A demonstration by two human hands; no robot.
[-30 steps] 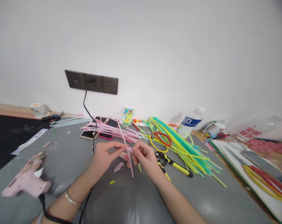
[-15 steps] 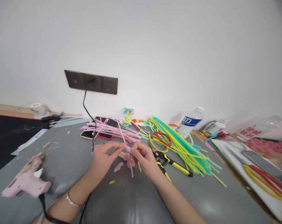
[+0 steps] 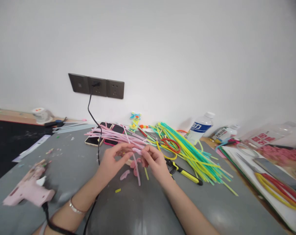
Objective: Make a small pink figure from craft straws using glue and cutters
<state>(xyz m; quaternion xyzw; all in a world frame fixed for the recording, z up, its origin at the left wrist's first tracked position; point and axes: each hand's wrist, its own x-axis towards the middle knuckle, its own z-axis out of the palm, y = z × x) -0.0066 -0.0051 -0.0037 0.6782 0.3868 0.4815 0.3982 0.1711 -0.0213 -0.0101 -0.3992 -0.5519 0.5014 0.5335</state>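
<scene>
My left hand [image 3: 113,163] and my right hand [image 3: 154,160] meet over the middle of the grey table, fingertips almost touching. Both are closed in a pinch on a pink pipe cleaner [image 3: 138,173], which has a small twisted part [image 3: 137,150] between the fingertips. Its lower end hangs down between my hands. Just below lie a curled pink piece [image 3: 125,175] and some darker pink pieces [image 3: 133,168], partly hidden by my fingers. Behind my hands rests a bundle of pink pipe cleaners [image 3: 113,134] on top of phones [image 3: 93,141].
A pink glue gun [image 3: 29,192] lies at left, its black cord trailing near my left arm. On the right are green and yellow pipe cleaners [image 3: 192,153], scissors [image 3: 171,147], yellow-handled pliers [image 3: 187,174] and a bottle [image 3: 199,127]. A small colourful figure [image 3: 135,121] stands by the wall.
Both hands have moved slightly up and closer together. The twisted part of the pink pipe cleaner now lies more sideways between my fingertips, and my left fingers are curled further behind it.
</scene>
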